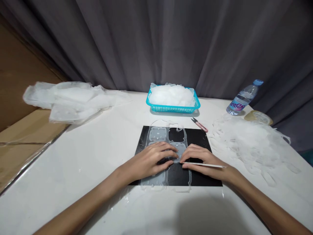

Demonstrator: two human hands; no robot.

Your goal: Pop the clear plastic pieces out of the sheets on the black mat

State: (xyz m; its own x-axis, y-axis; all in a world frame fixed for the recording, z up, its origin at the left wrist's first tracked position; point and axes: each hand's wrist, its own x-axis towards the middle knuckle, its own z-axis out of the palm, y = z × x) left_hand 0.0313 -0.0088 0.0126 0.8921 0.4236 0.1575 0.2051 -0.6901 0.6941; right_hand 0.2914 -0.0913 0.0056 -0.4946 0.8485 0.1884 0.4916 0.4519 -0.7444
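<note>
A translucent molded silicone-like sheet with rounded rectangular panels lies on a black mat. Some of its panels are open gaps where the black shows through. My left hand rests on the sheet, fingers apart and pressing near a middle panel. In my right hand is a slim white stick-like tool, pinched between thumb and fingers. Its tip meets the lower edge of that middle panel, close to my left fingertips; the exact kind of tool I cannot make out.
Behind the mat stands a blue basket heaped with translucent pieces. Small pink-handled thread snips lie at the mat's far right corner. Rightward are a pile of clear scraps and a water bottle. Translucent sheets lie at back left.
</note>
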